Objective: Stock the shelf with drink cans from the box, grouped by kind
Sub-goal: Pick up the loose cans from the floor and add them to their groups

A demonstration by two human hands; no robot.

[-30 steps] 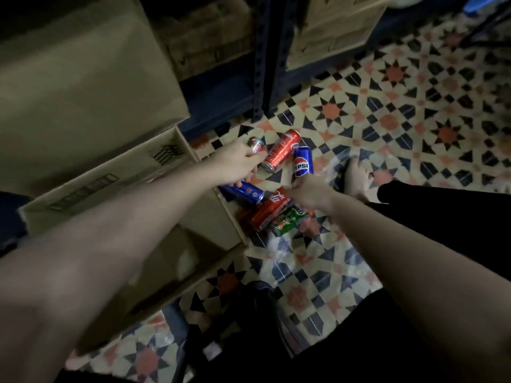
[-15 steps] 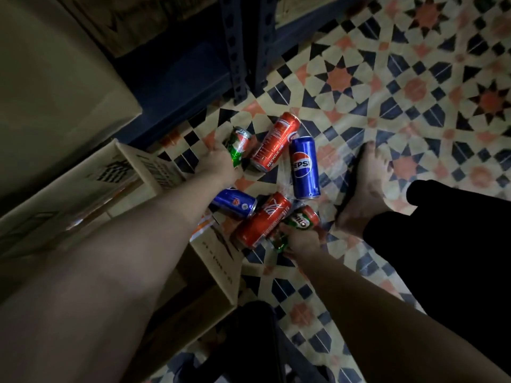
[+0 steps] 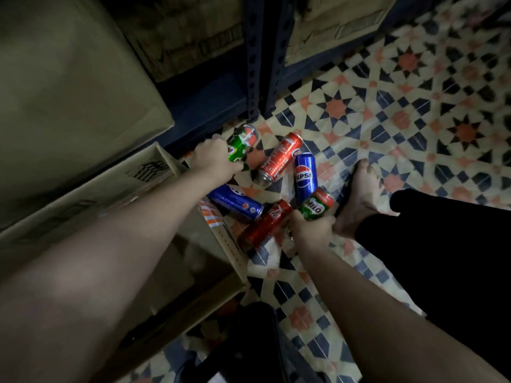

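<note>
Stock count, floor level, by kind.

Milo cans, green: two, both in hand. Your left hand (image 3: 214, 158) is wrapped round one Milo can (image 3: 241, 143), lifted near the foot of the shelf upright (image 3: 253, 59). Your right hand (image 3: 311, 230) is wrapped round the second Milo can (image 3: 315, 205), its label readable, just beside your bare foot (image 3: 358, 197).

Pepsi cans, blue: two, both lying on the tiled floor (image 3: 414, 106). One Pepsi can (image 3: 305, 175) shows its logo, its near end next to the right-hand Milo. The other blue can (image 3: 235, 201) lies partly under your left forearm, against the box flap.

Red cans: two, both lying down. One red can marked "recycle me" (image 3: 279, 157) sits between the left-hand Milo and the Pepsi. The other red cola can (image 3: 266, 225) lies touching your right hand on its left side.

Cardboard box (image 3: 177, 261): open, at your left; what shows of its inside looks empty, though much is hidden by your arm.

Shelf: the low tier in view holds only cartons (image 3: 193, 31); no cans stand on it.

Progress, as judged: unloading appears done, sorting has started with the Milo pair, shelving not yet begun. Remaining: place the two Milos together, then the Pepsi pair, then the red pair.
</note>
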